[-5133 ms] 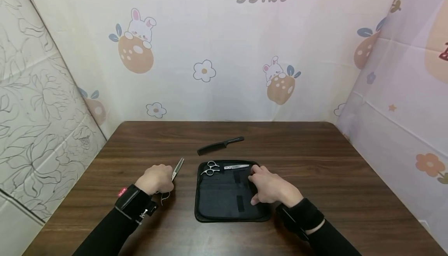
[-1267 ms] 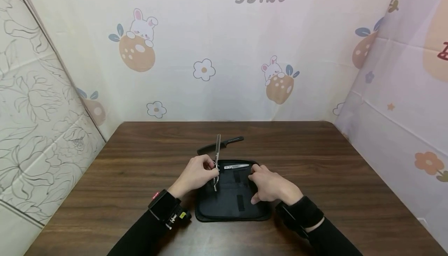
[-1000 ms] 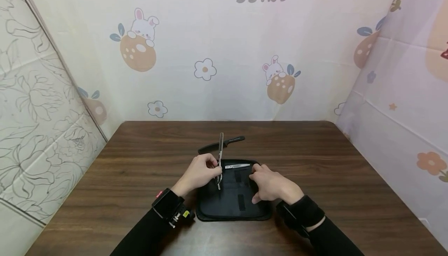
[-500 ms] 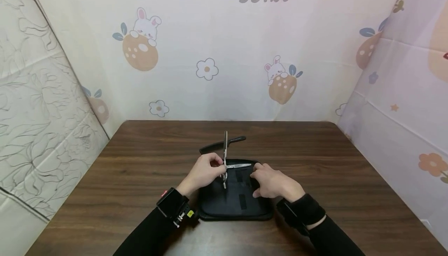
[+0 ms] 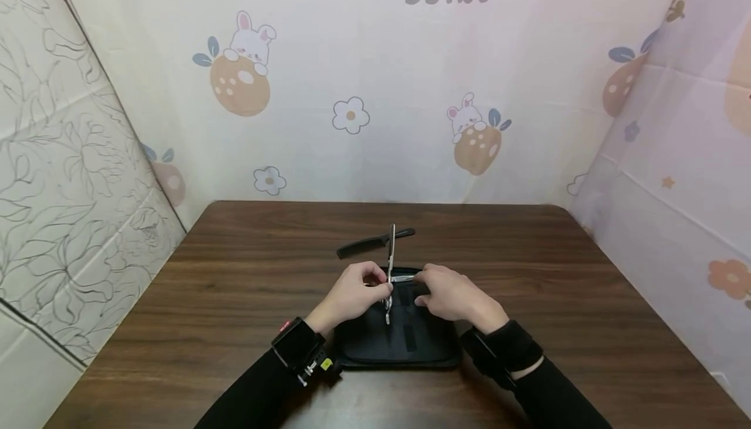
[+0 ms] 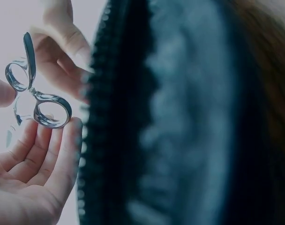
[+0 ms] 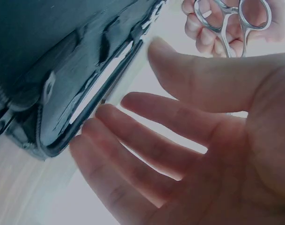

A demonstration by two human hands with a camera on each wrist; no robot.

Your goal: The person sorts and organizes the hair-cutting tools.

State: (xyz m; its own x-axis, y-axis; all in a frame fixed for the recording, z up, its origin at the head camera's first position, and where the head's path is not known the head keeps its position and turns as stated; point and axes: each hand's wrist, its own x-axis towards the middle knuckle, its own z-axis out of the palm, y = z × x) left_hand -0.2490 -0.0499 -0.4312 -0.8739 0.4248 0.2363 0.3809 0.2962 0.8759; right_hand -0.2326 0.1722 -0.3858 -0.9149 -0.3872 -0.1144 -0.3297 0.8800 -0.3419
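Upright over the black zip case (image 5: 375, 347), thinning scissors (image 5: 392, 243) stand pinched between the thumb and fingers of my left hand (image 5: 349, 293). Their blades point up and away; the finger rings (image 6: 52, 112) hang below the grip in the left wrist view. A second pair of scissors (image 5: 402, 279) lies across the case's upper part, its handles hidden behind my left hand. At the case's upper right, my right hand (image 5: 456, 293) reaches in close to that pair's blade tip. Seen from the right wrist, its fingers (image 7: 147, 140) extend nearly straight along the case edge, thumb apart.
A black comb (image 5: 360, 247) lies on the brown wooden table (image 5: 264, 240) behind the case, partly crossed by the raised blades in the head view. Dark straps (image 5: 409, 338) show on the case's inner face. Patterned cloth (image 5: 352, 51) hangs behind the table.
Over five seconds my left hand has lifted the thinning scissors from the table and carried them right, over the case. Just now my right hand has shifted up from the case's edge toward them.
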